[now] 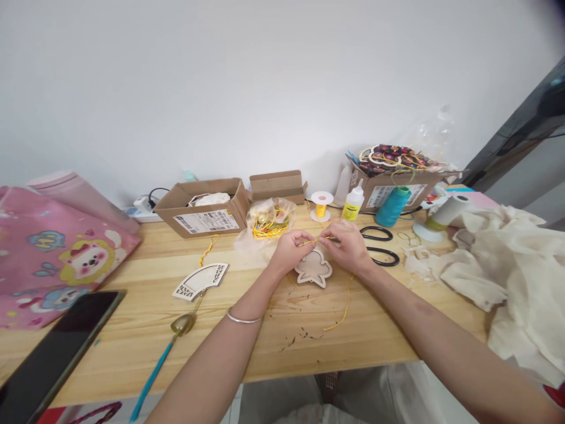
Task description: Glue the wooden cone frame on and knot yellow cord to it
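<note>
Both hands meet above a pale wooden flower-shaped piece point(313, 270) lying on the table. My left hand point(293, 250) is closed, pinching a thin yellow cord at the piece's upper left. Fingertips of my right hand point(346, 244) pinch the same cord a little to the right. A loose end of yellow cord point(346, 309) trails down onto the wood to the right of the piece. Black-handled scissors point(384, 257) lie just right of my right hand, their blades hidden by it. Behind the hands stands a spool of yellow cord point(321, 206).
A fan-shaped ornament point(200, 282) with a teal tassel point(152, 377) and a phone point(57, 353) lie left. Behind are cardboard boxes point(207, 222), a bag of cords point(270, 221), a glue bottle point(353, 203) and a teal thread cone point(392, 207). Cream cloth point(521, 282) covers the right.
</note>
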`<state>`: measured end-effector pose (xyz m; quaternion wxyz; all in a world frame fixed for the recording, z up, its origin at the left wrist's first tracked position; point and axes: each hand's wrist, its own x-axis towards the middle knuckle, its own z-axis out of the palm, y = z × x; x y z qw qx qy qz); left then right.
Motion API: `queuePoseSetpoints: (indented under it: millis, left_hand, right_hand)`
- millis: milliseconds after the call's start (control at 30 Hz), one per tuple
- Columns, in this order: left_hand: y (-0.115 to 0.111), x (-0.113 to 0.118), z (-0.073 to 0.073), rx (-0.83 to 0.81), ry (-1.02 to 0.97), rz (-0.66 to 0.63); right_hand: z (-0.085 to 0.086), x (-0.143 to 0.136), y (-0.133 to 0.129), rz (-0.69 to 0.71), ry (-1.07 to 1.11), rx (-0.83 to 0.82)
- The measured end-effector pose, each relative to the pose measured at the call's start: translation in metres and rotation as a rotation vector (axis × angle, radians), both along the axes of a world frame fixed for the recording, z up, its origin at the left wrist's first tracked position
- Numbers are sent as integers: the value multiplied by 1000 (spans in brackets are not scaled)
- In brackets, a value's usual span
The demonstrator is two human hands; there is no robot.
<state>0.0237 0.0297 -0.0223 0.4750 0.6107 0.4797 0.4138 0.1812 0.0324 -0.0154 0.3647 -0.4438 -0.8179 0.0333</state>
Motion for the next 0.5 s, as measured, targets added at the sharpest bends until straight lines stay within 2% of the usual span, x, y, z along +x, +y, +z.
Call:
queuePoseSetpoints:
  millis: [233, 500]
  left_hand:
    - [1, -1, -1, -17, 23, 7]
    - [3, -3, -3, -26, 55, -21]
  right_hand:
    - [-3, 0, 2, 15, -9, -46]
    - [-8, 0, 5, 34, -56, 8]
